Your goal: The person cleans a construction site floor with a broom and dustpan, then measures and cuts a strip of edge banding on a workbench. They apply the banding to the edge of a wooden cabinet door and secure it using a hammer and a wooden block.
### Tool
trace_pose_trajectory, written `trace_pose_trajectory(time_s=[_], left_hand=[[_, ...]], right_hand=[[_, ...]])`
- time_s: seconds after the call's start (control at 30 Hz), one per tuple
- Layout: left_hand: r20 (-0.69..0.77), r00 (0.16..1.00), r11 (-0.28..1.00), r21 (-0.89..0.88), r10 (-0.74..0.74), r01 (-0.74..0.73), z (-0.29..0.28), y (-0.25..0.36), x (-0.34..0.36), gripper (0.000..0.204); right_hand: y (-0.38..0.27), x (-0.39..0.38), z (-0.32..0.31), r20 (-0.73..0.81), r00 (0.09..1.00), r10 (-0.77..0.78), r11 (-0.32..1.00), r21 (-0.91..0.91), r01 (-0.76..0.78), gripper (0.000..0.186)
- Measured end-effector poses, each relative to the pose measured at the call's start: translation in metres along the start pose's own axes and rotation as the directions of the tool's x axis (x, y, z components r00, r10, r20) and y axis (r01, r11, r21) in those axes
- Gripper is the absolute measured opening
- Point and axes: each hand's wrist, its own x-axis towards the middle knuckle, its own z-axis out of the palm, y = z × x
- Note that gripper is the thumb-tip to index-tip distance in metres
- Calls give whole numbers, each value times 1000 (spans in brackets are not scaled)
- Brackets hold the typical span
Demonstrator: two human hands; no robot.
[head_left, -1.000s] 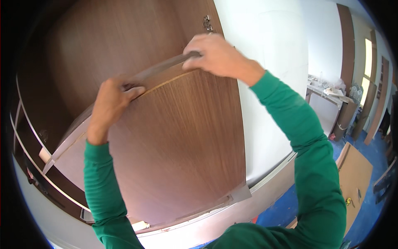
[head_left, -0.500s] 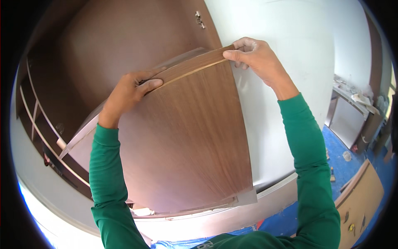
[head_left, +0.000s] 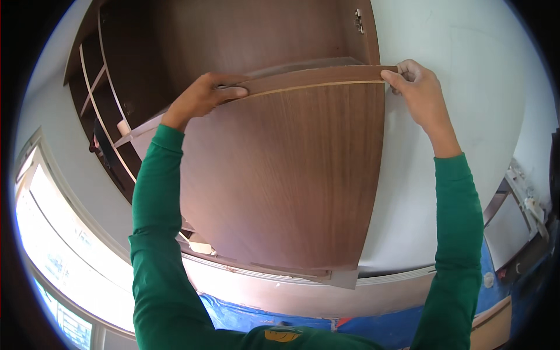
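A long brown wood-grain strip point(head_left: 315, 77) with a pale lower edge lies along the top of a broad brown wood-grain panel point(head_left: 297, 175). My left hand point(head_left: 207, 98) pinches it near its left end, thumb in front and fingers behind, partly hidden. At the other end, my right hand point(head_left: 417, 90) grips the strip's tip between thumb and curled fingers, beside the pale wall. Whitish dust coats the right fingertips. Whether the strip is fixed to the panel, I cannot tell.
Behind the panel stands an open brown cabinet point(head_left: 251, 29) with a metal hinge point(head_left: 358, 22). Pale-edged shelving point(head_left: 93, 87) and a bright window point(head_left: 64, 233) are at the left. Blue sheeting point(head_left: 251, 315) covers the floor; a cluttered low unit point(head_left: 513, 221) stands at right.
The view has swung left, bringing the window in and shifting the cabinet and panel rightward in the picture. The strip now appears more level. Both hands keep their hold on it.
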Motion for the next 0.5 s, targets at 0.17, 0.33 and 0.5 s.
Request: trace_pose_trajectory(time_s=[0.17, 0.33, 0.5], left_hand=[[-257, 961, 995, 44, 100, -92, -6, -68, -33, 50], [-373, 927, 998, 65, 34, -11, -7, -83, -43, 54], [-547, 836, 997, -44, 32, -67, 13, -89, -47, 50]], right_hand=[[-11, -18, -5, -157, 891, -426, 855, -393, 339, 29], [-48, -24, 13, 49, 666, -745, 581, -444, 682, 21], [-73, 5, 69, 260, 642, -722, 550, -347, 759, 23]])
